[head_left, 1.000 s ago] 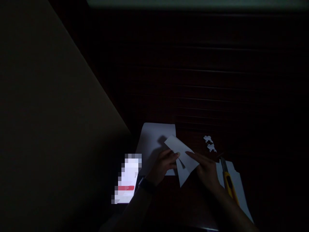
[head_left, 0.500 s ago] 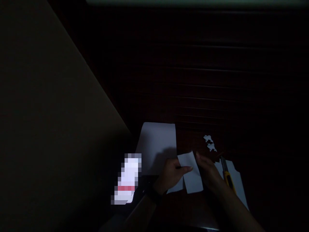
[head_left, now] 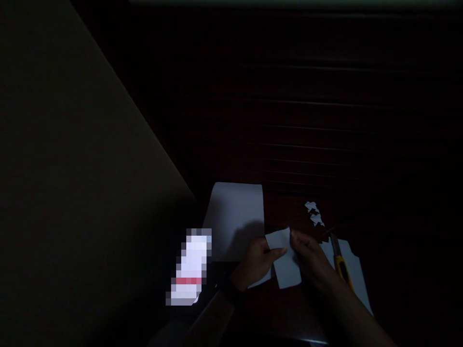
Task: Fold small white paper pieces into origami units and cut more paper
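A small piece of white paper [head_left: 287, 267] is pinched in my left hand [head_left: 255, 262], the thumb lying across its front and the fingers behind it. My right hand [head_left: 309, 250] is at the paper's upper right edge, with thumb and fingertips closed on it. Another white paper piece [head_left: 262, 280] shows below my left hand, partly covered by it. Right of my right hand lies a yellow utility knife [head_left: 342, 267], blade pointing away, on white paper with a jagged edge [head_left: 360, 277].
A large white sheet [head_left: 238, 207] lies beyond my left hand on the dark table [head_left: 289, 313]. Small cut paper scraps [head_left: 314, 214] lie at the back right. A bright, pixelated screen [head_left: 191, 265] glows at the left. A wall [head_left: 90, 168] rises on the left.
My right hand has moved slightly left and closed on the paper's upper right edge. The paper has shifted a little left in my left hand.
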Demonstrator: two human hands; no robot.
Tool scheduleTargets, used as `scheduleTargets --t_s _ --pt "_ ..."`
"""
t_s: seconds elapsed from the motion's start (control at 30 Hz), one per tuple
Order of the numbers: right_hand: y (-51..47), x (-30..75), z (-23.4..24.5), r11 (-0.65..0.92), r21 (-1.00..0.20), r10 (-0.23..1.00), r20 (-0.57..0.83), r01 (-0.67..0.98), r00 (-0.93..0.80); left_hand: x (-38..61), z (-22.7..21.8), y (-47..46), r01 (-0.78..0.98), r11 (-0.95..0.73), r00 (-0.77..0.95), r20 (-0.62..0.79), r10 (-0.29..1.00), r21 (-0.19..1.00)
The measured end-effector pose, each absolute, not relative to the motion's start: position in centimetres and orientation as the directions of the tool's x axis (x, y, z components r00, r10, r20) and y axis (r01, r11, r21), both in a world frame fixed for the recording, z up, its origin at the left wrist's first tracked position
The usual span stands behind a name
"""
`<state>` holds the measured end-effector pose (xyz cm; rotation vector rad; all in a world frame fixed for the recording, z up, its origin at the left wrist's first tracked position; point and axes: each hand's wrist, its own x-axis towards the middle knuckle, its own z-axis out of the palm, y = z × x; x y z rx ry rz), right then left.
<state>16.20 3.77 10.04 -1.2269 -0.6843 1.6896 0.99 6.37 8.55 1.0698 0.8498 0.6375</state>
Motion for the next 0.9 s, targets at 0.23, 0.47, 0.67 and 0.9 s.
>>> scheduleTargets --t_s 0.23,0.47,0.67,0.9 --pt "3.6 16.1 10.5 -0.451 -0.836 0.891 -0.445 -0.313 -0.095 0.6 8.6 6.4 -0.153 0.498 0.640 -0.298 0.708 0.853" --pt "3.4 15.1 10.2 -0.275 -0.961 0.957 -0.274 -0.006 0.099 1.3 8.1 6.2 -0.107 0.447 0.490 -0.344 0.801 0.888" --pt "3.2 15.1 10.8 -0.264 -0.962 0.961 -0.256 0.071 0.106 1.4 8.2 6.0 0.014 0.390 0.400 -0.363 0.842 0.921" --pt "3.4 15.8 10.7 -0.273 -0.960 0.955 -0.264 0.060 0.134 1.5 8.3 5.8 0.117 0.363 0.357 -0.380 0.854 0.925"
